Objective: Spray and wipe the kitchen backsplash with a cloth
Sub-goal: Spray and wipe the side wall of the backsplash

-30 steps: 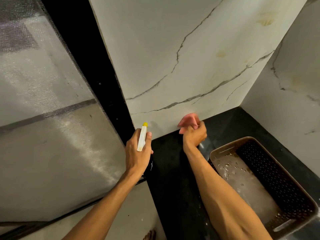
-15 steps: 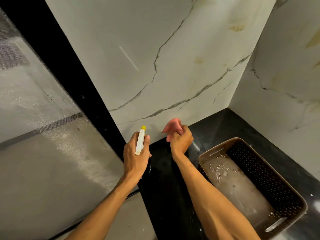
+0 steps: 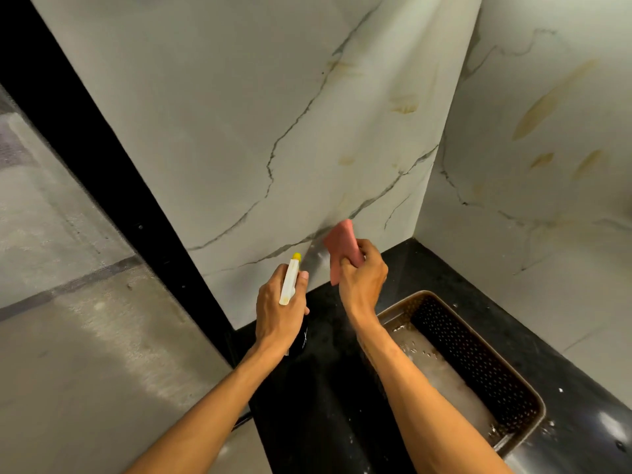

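Clamped at its lower end by the right hand (image 3: pixel 362 280), centre frame, the small pink fabric cloth (image 3: pixel 341 241) looks soft, light, easily bunched.

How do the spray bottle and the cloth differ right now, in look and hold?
The spray bottle is white with a yellow tip and dark body; the cloth is pink. The left hand grips the spray bottle, nozzle pointing at the backsplash but short of it; the right hand pinches the cloth, whose top seems to touch it. Both are held above the black counter.
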